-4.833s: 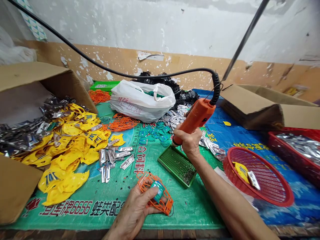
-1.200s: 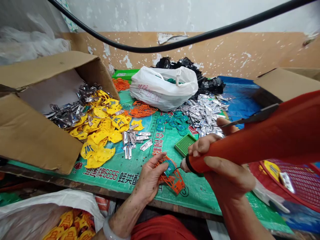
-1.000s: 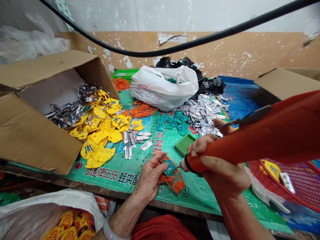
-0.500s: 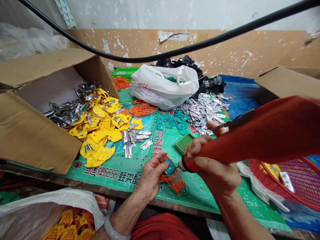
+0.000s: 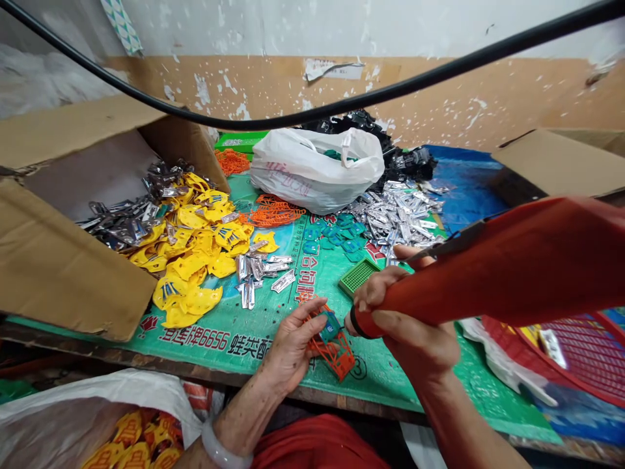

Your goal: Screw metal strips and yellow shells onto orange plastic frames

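Note:
My left hand (image 5: 289,348) is closed around an orange plastic lattice frame (image 5: 339,361), its thumb pressing on a teal plastic piece (image 5: 331,327) that lies on the frame. In my right hand (image 5: 424,342) is a red electric screwdriver (image 5: 498,264), gripped around its body near the black collar. Its nose points left at the teal piece from close by; whether the bit touches cannot be made out. Just beyond that nose sits a small green perforated tray (image 5: 359,277). Loose teal pieces (image 5: 336,231) lie farther back.
Yellow shells (image 5: 193,260) and silvery parts spill from a cardboard box (image 5: 73,260) on the left. A white plastic bag (image 5: 312,169) stands behind, near a silver heap (image 5: 403,212). A red basket (image 5: 581,358) is at right. A black cable (image 5: 312,117) hangs across the view.
The whole view has shifted slightly to the left. Both hands keep their grips, and the screwdriver's nose stays close to the teal piece.

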`<action>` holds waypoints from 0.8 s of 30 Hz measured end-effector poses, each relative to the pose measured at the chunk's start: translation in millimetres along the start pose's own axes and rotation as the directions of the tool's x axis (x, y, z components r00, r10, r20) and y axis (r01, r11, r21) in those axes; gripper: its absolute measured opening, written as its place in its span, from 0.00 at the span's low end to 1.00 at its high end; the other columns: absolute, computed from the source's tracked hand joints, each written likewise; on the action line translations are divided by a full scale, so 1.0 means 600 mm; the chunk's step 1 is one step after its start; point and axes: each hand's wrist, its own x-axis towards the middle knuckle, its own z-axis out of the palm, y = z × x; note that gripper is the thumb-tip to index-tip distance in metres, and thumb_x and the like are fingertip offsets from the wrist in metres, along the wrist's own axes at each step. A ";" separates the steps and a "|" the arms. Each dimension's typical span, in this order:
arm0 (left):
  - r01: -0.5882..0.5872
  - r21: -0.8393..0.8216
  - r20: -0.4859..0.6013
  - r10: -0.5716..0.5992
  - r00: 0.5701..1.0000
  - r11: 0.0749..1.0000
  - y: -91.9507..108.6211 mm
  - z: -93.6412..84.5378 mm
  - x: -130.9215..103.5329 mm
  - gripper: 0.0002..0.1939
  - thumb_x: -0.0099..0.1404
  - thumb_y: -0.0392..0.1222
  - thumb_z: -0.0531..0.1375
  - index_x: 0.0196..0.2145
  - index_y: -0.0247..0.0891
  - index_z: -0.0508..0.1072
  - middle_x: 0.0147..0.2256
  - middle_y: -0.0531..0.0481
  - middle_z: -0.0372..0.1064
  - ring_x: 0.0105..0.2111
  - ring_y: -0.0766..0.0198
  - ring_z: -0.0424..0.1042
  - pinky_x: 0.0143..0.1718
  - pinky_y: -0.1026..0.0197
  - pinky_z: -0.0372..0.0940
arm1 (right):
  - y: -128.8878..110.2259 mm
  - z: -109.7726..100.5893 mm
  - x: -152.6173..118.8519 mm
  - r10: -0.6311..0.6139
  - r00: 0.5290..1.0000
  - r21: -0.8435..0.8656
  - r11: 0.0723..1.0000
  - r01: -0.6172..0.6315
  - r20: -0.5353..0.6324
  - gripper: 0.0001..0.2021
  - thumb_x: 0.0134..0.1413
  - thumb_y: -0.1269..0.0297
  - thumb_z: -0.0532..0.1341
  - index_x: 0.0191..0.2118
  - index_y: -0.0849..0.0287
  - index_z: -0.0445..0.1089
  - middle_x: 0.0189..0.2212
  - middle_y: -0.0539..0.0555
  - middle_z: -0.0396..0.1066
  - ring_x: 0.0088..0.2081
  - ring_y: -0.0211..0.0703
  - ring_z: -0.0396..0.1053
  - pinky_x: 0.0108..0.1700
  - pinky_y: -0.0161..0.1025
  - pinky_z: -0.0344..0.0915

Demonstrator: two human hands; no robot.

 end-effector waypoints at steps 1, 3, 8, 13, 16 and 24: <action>0.001 0.001 0.002 -0.001 1.000 1.000 0.000 0.000 0.000 0.22 0.44 0.41 0.72 0.39 0.40 0.77 0.35 0.53 0.69 0.28 0.67 0.70 0.24 0.63 0.70 | 0.002 -0.002 -0.001 -0.001 1.000 -0.002 1.000 0.001 0.003 0.26 0.38 0.66 0.69 0.47 0.51 0.65 0.23 0.46 0.68 0.25 0.42 0.68 0.30 0.45 0.67; 0.001 0.008 0.002 -0.001 1.000 1.000 0.001 0.000 0.000 0.23 0.43 0.41 0.73 0.39 0.40 0.77 0.35 0.52 0.69 0.27 0.68 0.69 0.23 0.63 0.70 | 0.007 -0.004 -0.004 -0.010 1.000 0.006 1.000 0.010 0.010 0.26 0.38 0.67 0.69 0.47 0.50 0.65 0.24 0.46 0.69 0.25 0.41 0.68 0.31 0.45 0.67; 0.003 0.039 -0.009 -0.002 1.000 0.999 0.002 0.002 0.000 0.24 0.43 0.42 0.73 0.40 0.40 0.77 0.35 0.52 0.69 0.27 0.67 0.69 0.24 0.63 0.71 | 0.003 -0.003 -0.005 -0.009 0.999 0.004 1.000 0.008 0.042 0.22 0.38 0.71 0.68 0.43 0.51 0.67 0.23 0.45 0.68 0.26 0.40 0.68 0.32 0.44 0.68; -0.003 0.095 -0.028 0.006 1.000 0.995 0.003 0.005 0.000 0.23 0.41 0.44 0.74 0.37 0.37 0.78 0.40 0.47 0.70 0.32 0.64 0.70 0.26 0.62 0.71 | -0.026 -0.009 0.013 -0.046 0.994 0.055 0.997 0.052 -0.094 0.29 0.36 0.76 0.66 0.49 0.49 0.65 0.23 0.44 0.69 0.25 0.39 0.68 0.25 0.37 0.66; -0.014 0.114 -0.044 0.020 0.999 0.993 0.001 0.004 -0.001 0.22 0.39 0.44 0.74 0.34 0.36 0.78 0.42 0.47 0.69 0.34 0.64 0.69 0.29 0.61 0.72 | -0.037 -0.034 0.041 -0.141 0.966 -0.034 0.990 0.137 -0.216 0.28 0.34 0.76 0.65 0.47 0.51 0.67 0.22 0.43 0.69 0.23 0.39 0.68 0.25 0.38 0.67; 0.004 0.172 -0.002 -0.004 1.000 0.985 -0.001 0.011 -0.005 0.21 0.41 0.45 0.74 0.35 0.38 0.78 0.40 0.47 0.69 0.34 0.63 0.68 0.28 0.61 0.72 | -0.002 -0.100 0.094 -0.268 0.890 -0.361 0.924 0.128 -0.369 0.06 0.31 0.70 0.68 0.21 0.59 0.71 0.19 0.46 0.68 0.20 0.35 0.64 0.22 0.37 0.63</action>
